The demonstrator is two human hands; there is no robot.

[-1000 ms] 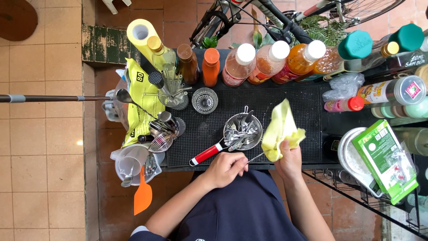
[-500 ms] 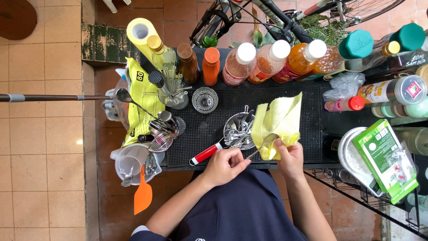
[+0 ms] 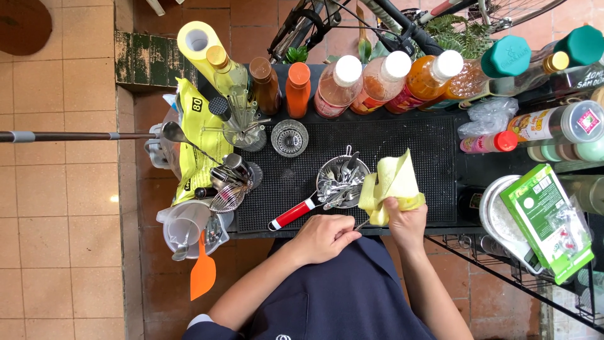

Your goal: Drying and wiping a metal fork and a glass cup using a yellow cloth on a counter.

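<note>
Since the earlier frame the right hand (image 3: 408, 221) has pulled the yellow cloth (image 3: 391, 186) closer around a utensil (image 3: 361, 223), gripping both, while the left hand (image 3: 324, 237) pinches its handle end, beside the strainer (image 3: 340, 182) on the black mat (image 3: 434, 157).

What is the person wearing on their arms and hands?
Nothing covers the left hand or right hand: no gloves, rings or watch show. Both forearms are uncovered. A dark navy sleeve with a pale cuff edge shows near the left elbow.

bottles (image 3: 340, 85) back row | glass (image 3: 290, 137) on mat | green box (image 3: 545, 217) right | orange spatula (image 3: 202, 276) left
</note>
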